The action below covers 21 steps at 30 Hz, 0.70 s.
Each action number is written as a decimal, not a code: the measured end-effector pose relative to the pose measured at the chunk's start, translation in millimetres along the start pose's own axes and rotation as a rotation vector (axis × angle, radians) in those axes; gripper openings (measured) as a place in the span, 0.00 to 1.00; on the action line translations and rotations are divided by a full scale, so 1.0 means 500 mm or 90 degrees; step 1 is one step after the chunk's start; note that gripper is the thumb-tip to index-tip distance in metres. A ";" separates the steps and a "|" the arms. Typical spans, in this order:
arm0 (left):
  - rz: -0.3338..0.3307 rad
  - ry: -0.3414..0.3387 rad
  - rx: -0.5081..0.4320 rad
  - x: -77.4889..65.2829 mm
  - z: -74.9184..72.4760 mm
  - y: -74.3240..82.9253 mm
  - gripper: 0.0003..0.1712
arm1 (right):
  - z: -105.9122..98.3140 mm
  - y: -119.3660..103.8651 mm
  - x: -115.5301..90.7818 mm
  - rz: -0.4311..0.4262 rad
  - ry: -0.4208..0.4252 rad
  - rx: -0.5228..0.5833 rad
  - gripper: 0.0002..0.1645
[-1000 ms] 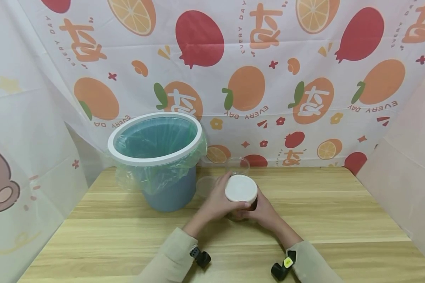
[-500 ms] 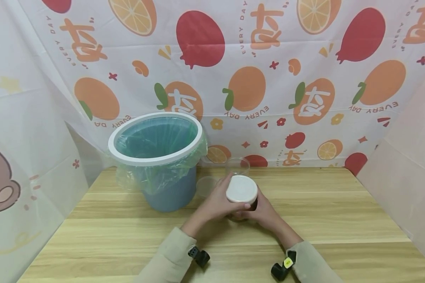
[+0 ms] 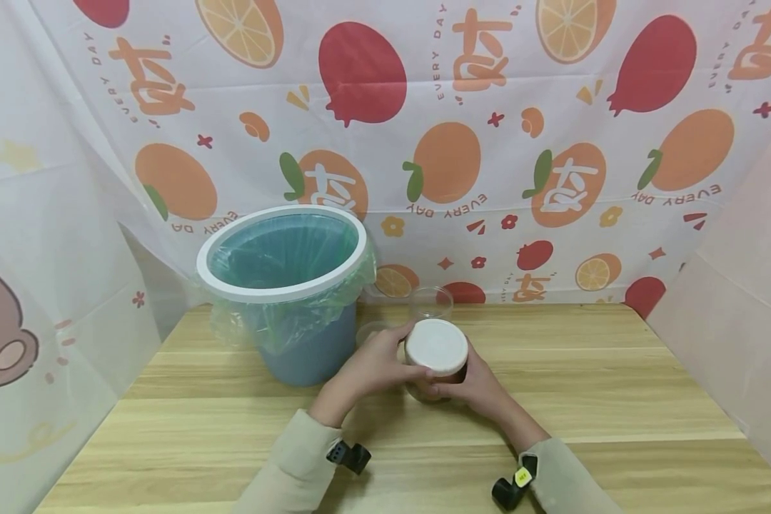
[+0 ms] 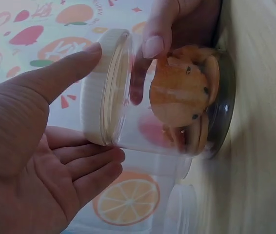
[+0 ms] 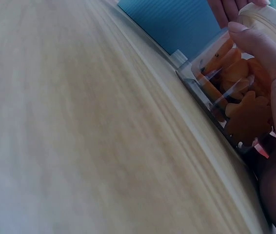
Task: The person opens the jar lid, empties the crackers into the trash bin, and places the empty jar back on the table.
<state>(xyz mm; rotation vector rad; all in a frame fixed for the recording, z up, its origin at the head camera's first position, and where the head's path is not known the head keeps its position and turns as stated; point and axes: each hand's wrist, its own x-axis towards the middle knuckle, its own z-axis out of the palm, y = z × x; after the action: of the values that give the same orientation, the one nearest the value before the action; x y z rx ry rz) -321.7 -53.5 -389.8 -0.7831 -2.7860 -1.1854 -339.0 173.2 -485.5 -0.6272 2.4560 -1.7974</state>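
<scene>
A clear jar (image 4: 143, 122) with a white lid (image 3: 437, 346) stands upright on the table. Inside it are flat orange-brown pieces (image 4: 177, 92) with dark spots, possibly biscuits. My right hand (image 3: 478, 389) grips the jar's body below the lid, its thumb across the front. Around the lid's left side is my left hand (image 3: 373, 364), loosely spread. Its thumb touches the lid's side, and its other fingers lie relaxed along the opposite edge. In the left wrist view those fingers (image 4: 94, 168) look barely bent; whether they press the lid is unclear.
A blue bin (image 3: 308, 350) with a white rim and a green-tinted liner stands at left. Behind the jar is a clear round container (image 3: 432, 303). Another clear round piece (image 3: 373, 328) lies between bin and jar. A fruit-print cloth (image 3: 450, 235) hangs behind the wooden table (image 3: 591, 385).
My left hand has loosened from around the lid and shifted left, its wrist swinging outward. My right hand and the jar have stayed almost in place.
</scene>
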 end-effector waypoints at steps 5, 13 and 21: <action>-0.006 0.015 0.055 -0.001 -0.002 0.005 0.42 | 0.001 -0.002 -0.001 0.002 -0.001 0.004 0.61; -0.023 0.024 0.077 -0.008 -0.019 0.018 0.27 | 0.001 0.000 0.000 0.001 -0.005 0.010 0.62; -0.048 0.053 0.066 -0.003 -0.016 0.008 0.27 | 0.001 0.003 0.000 0.005 -0.001 0.008 0.62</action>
<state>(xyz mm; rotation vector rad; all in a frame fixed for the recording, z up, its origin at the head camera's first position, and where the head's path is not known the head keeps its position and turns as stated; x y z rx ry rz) -320.2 -57.3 -381.7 -0.6119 -2.8047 -1.0476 -339.3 172.9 -487.0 -0.6178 2.4413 -1.8072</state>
